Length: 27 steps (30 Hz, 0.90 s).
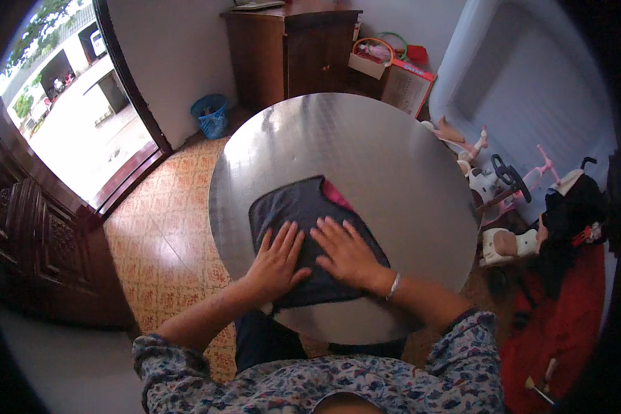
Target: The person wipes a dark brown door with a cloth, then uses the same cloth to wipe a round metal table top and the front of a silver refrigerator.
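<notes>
A dark grey folded cloth (290, 199) with a dark edging lies on the near half of a round metal-topped table (393, 155). Pink material (335, 195) shows at its far right edge. My left hand (279, 261) rests palm down on the left part of the cloth, fingers spread and pointing away from me. On the cloth's right part my right hand (349, 253) also lies flat, its fingers apart and angled to the far left. A silvery bracelet (394, 286) circles my right wrist. Neither hand grips anything.
A blue plastic basket (210, 116) stands on the floor beyond the table, left of a wooden cabinet (256, 57). An open door (46, 248) is at the left. Ride-on toys (509, 246) and a red cloth (559, 315) are on the right.
</notes>
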Each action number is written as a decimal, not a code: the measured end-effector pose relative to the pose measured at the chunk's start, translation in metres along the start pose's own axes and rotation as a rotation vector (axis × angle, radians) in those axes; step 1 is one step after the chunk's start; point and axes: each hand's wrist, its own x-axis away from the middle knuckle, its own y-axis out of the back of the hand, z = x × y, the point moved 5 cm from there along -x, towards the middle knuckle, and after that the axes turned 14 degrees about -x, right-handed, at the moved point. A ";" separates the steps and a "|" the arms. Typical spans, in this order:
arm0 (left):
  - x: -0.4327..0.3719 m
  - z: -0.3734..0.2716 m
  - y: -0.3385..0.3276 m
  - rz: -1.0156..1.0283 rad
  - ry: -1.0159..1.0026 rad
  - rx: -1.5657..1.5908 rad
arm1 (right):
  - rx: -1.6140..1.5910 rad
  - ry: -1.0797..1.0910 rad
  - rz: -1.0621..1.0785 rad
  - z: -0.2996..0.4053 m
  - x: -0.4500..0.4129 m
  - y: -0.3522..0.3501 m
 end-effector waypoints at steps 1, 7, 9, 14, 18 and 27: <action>0.019 -0.008 0.005 0.030 -0.012 0.017 | -0.002 0.018 0.055 0.015 0.012 -0.003; 0.058 -0.012 0.020 0.169 -0.033 0.072 | -0.081 0.116 0.132 0.041 0.024 0.001; 0.048 0.008 0.017 0.165 0.036 0.115 | -0.117 0.163 0.165 0.032 0.002 -0.003; -0.004 0.093 -0.004 0.026 0.175 0.045 | -0.176 0.104 0.163 0.002 -0.089 -0.022; -0.075 0.163 -0.024 -0.059 0.225 -0.027 | -0.057 0.104 -0.045 -0.042 -0.169 -0.029; -0.181 0.187 -0.051 -0.199 0.249 -0.130 | 0.057 -0.068 -0.191 -0.128 -0.208 -0.003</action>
